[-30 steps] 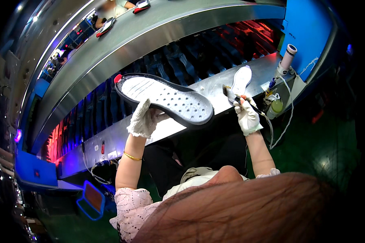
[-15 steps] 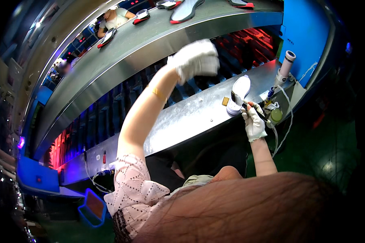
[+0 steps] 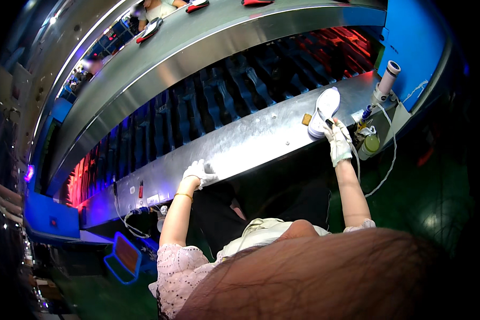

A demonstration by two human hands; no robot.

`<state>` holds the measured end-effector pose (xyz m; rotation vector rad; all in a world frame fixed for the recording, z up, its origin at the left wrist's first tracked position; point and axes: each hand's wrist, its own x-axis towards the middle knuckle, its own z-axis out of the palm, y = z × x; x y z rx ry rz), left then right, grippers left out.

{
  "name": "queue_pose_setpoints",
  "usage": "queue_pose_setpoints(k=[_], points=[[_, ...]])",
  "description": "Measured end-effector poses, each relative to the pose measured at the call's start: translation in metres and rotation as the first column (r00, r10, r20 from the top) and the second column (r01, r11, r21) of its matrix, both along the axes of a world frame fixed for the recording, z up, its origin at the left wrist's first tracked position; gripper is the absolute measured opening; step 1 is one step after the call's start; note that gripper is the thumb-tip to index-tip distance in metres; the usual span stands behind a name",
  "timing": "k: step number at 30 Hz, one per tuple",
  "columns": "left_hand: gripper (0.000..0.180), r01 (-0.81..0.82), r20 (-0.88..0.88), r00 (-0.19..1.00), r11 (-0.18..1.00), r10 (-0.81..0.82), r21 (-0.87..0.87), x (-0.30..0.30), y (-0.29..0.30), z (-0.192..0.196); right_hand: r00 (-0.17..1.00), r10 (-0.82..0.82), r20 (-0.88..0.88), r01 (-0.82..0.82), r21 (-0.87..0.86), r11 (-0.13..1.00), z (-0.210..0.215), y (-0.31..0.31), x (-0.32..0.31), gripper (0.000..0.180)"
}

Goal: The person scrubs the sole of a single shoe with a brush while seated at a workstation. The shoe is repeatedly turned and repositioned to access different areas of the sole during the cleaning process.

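My left hand (image 3: pixel 199 173), in a white glove, rests at the front edge of the metal shelf (image 3: pixel 250 136) with its thumb spread away; I see nothing in it. Farther right, a white shoe sole (image 3: pixel 328 102) lies on the shelf. At the sole's near end my gloved right hand (image 3: pixel 338 143) grips a slim dark tool (image 3: pixel 329 123), perhaps a brush; its tip is too small to make out. A thin pale tube runs down beside this hand. Touching or close to the sole's left side is a small brown block (image 3: pixel 306 119).
A pale cylinder (image 3: pixel 388 80) and a yellow-green container (image 3: pixel 369 144) stand at the shelf's right end. Beyond a slatted opening (image 3: pixel 197 101), the conveyor belt (image 3: pixel 208 26) carries several red-and-black shoe parts. A red-handled tool (image 3: pixel 141 189) lies at left. Another person (image 3: pixel 157 8) sits across.
My left hand has come down from over the slatted opening to the shelf's front edge. My right hand stays by the sole. Shoe parts on the belt appear shifted, and the view has moved a little.
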<state>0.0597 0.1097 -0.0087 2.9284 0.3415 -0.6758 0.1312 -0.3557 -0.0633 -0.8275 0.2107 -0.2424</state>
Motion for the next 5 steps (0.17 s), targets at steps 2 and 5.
queue_pose_setpoints(k=[2, 5], points=[[0.103, -0.117, -0.096, 0.989, 0.992, 0.111, -0.054, -0.006, 0.006, -0.025, 0.997, -0.064, -0.052, 0.062, -0.044, 0.997, -0.003, -0.005, 0.009, 0.034], [0.119, -0.099, -0.053, 0.992, 0.959, 0.117, 0.267, -0.014, -0.012, -0.060, 0.987, -0.122, -0.100, 0.109, -0.126, 0.986, -0.008, -0.012, 0.022, 0.037]])
